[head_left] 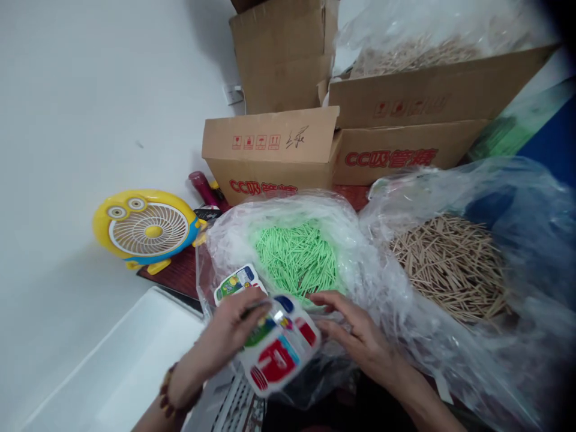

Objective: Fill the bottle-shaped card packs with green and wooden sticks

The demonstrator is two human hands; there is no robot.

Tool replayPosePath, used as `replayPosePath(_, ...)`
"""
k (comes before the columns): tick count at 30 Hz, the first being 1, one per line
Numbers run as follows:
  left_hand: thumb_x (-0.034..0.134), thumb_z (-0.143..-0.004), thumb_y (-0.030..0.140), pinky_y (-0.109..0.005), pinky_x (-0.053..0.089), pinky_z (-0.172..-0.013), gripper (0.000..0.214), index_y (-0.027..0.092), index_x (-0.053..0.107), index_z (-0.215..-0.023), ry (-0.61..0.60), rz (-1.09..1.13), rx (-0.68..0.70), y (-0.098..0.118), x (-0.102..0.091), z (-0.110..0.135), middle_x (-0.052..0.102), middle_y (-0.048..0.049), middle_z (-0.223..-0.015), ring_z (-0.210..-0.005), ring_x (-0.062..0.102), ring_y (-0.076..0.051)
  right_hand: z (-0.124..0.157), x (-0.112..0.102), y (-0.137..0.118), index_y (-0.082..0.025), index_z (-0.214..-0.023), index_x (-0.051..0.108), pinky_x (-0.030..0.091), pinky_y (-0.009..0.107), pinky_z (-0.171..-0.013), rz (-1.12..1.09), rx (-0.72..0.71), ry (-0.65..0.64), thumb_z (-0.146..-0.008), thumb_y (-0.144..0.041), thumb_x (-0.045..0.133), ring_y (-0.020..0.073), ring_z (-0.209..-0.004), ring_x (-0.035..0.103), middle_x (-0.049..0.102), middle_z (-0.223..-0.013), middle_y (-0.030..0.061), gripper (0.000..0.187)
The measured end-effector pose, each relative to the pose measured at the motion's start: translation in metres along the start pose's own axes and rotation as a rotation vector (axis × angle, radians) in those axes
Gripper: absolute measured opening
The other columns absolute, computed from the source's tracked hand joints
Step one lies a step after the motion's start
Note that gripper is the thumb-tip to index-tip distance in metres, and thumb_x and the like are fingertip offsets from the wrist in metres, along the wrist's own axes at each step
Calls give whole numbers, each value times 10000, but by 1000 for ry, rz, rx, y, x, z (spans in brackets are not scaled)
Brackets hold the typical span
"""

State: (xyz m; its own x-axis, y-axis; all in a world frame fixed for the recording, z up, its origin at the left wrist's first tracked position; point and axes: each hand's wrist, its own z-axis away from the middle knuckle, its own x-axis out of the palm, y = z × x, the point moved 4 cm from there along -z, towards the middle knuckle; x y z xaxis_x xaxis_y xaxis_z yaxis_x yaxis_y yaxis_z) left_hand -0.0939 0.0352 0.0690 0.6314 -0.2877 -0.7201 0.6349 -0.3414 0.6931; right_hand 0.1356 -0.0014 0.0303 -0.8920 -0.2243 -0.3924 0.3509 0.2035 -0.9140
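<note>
My left hand (229, 333) is closed on a stack of small colourful packets (279, 348) with red, blue and green printing, held low in the middle of the view. My right hand (355, 333) is beside the packets, its fingers bent and touching their right edge and the crinkled plastic. Just behind both hands sits a clear plastic bag of green sticks (297, 258). Another colourful packet (236, 282) pokes up at the bag's left side.
A second clear bag of brown sticks (450, 264) lies to the right. Cardboard boxes (270, 153) with red print stand behind. A yellow cartoon desk fan (146, 228) is at the left, a white tray (135, 366) at the lower left.
</note>
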Motion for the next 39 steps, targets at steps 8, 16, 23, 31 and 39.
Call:
replayPosePath(8,555,-900,319,-239,376,-596,218,192,592,-726,-43,207,21,6,82,4,582,10,-688,-648,514,-128,6,22,21,-173,-680,555,360,211,-560,-27,96,-43,-877,-325,534,109,-617,464,511,-640,-36,250)
replayPosePath(16,439,-953,286,-247,371,-625,250,176,603,-800,-61,114,72,-6,97,9,592,-1,-728,-664,512,-131,-1,27,53,-170,-619,510,297,209,-535,-71,184,-125,-849,-305,571,97,-591,406,444,-599,-49,273)
replayPosePath(23,416,-960,303,-239,359,-603,309,170,565,-725,-56,184,-9,-21,97,13,557,7,-682,-636,497,-124,-13,28,48,-176,-649,553,299,217,-518,6,111,-225,-918,-390,481,107,-566,431,482,-590,-39,351)
replayPosePath(31,429,-952,297,-235,344,-621,300,176,507,-689,-112,227,-38,-25,106,22,544,11,-700,-649,501,-119,-96,13,52,-196,-914,684,339,375,-818,1054,-278,-210,-906,-189,498,241,-939,497,621,-939,100,186)
replayPosePath(39,408,-961,285,-229,340,-631,300,178,494,-695,-125,274,-60,-26,114,28,550,3,-727,-673,504,-120,-119,23,65,-212,-831,696,286,492,-945,1263,-483,-283,-881,-214,540,277,-995,465,570,-982,92,164)
